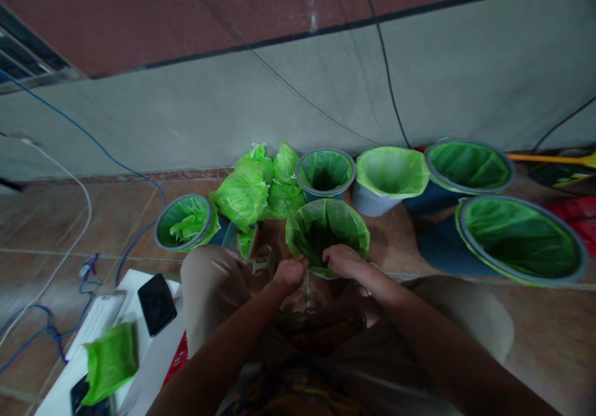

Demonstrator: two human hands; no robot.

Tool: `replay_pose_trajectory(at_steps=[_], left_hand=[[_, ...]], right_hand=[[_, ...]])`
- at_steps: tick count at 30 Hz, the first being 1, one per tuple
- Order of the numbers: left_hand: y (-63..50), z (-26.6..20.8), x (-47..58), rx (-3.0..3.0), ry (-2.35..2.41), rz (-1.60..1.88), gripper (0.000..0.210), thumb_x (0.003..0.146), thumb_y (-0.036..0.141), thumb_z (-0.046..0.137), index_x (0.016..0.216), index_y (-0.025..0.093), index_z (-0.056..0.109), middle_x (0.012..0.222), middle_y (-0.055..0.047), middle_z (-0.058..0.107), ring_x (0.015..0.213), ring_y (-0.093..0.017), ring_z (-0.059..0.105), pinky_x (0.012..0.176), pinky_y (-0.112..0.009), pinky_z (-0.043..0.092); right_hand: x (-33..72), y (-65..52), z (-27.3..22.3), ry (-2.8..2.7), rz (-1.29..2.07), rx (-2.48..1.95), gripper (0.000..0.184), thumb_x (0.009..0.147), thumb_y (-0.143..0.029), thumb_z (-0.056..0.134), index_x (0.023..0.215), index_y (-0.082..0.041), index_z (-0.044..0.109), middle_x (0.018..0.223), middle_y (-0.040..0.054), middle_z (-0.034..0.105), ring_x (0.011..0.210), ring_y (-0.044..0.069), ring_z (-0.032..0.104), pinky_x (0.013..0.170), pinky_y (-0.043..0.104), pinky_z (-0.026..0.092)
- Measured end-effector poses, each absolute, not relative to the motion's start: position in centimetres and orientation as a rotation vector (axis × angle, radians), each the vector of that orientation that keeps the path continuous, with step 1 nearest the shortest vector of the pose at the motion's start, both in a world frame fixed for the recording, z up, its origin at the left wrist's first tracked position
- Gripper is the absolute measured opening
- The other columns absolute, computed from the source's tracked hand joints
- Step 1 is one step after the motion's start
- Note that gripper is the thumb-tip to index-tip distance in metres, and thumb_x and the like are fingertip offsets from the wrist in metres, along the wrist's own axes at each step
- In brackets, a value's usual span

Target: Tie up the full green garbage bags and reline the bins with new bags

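Between my knees stands a bin lined with a green trash bag [356, 220], its top spread wide and folded over the rim. At the near left of that rim, my left hand [291, 273] is closed on the bag's edge. My right hand [343, 260] pinches the same edge a little further right, fingers curled over it. The bin's body under the bag is mostly hidden. Just behind it is a grey-rimmed bin [326, 153] with a green liner, and beside that a pale bin [375, 203] whose bag hangs over its rim.
Blue lined bins [470, 251] [419, 202] stand at right. Tied green bags [244, 195] lie by the wall, near another lined bin [161, 233]. At lower left a white box [153, 366] carries a phone [157, 304] and a folded green bag [112, 363]. Cables [135, 242] cross the floor.
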State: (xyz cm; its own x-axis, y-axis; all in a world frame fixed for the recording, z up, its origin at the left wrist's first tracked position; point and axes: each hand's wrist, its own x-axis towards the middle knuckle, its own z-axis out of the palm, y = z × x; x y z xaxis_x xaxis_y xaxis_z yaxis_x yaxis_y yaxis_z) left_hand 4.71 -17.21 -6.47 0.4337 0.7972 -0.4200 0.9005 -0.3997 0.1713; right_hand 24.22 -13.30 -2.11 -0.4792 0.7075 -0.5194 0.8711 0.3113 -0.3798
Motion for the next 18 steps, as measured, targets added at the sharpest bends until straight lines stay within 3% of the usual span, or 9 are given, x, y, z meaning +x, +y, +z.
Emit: replay_pose_trajectory(at_steps=[4,7,10,15,18], left_hand=[[-17.6,-6.0,4.7,2.321,1.415,-0.233,0.035,0.089,0.017,0.047,0.121,0.020,0.059,0.122,-0.007,0.063,0.104,-0.019,0.064,0.089,-0.029,0.053],[-17.6,-6.4,4.7,2.316,1.351,-0.274,0.029,0.089,0.017,0.046,0.113,0.020,0.064,0.114,-0.008,0.066,0.102,-0.020,0.064,0.090,-0.030,0.052],[-17.2,-6.9,4.5,2.268,1.377,-0.344,0.029,0.089,0.013,0.044,0.104,0.019,0.067,0.104,-0.008,0.068,0.097,-0.020,0.065,0.087,-0.030,0.052],[-16.3,-7.2,3.1,2.202,1.466,-0.291,0.023,0.084,0.011,0.048,0.092,0.018,0.069,0.097,-0.008,0.068,0.092,-0.020,0.066,0.086,-0.032,0.052],[-15.4,-7.1,1.8,2.127,1.583,-0.211,0.021,0.081,0.008,0.049,0.085,0.015,0.068,0.093,-0.009,0.069,0.090,-0.020,0.066,0.086,-0.033,0.052]], right_hand=[[23.3,-13.7,-3.0,2.364,-0.904,1.308,0.025,0.080,-0.014,0.058,0.098,-0.013,0.075,0.100,0.0122,0.075,0.093,0.024,0.069,0.078,0.026,0.048],[22.8,-14.3,-3.8,2.353,-0.871,1.273,0.024,0.078,-0.011,0.058,0.094,-0.009,0.075,0.098,0.0168,0.074,0.095,0.026,0.069,0.077,0.027,0.048],[22.8,-14.2,-3.8,2.364,-0.870,1.266,0.025,0.076,-0.012,0.061,0.097,-0.012,0.075,0.099,0.0139,0.074,0.096,0.025,0.069,0.077,0.026,0.047],[24.6,-12.2,-2.2,2.423,-0.909,1.455,0.027,0.085,-0.025,0.058,0.108,-0.020,0.071,0.105,0.0073,0.073,0.100,0.021,0.067,0.081,0.026,0.047],[26.0,-10.8,-1.4,2.385,-0.812,1.691,0.028,0.092,-0.029,0.050,0.110,-0.020,0.069,0.107,0.0089,0.073,0.103,0.022,0.066,0.086,0.029,0.046]])
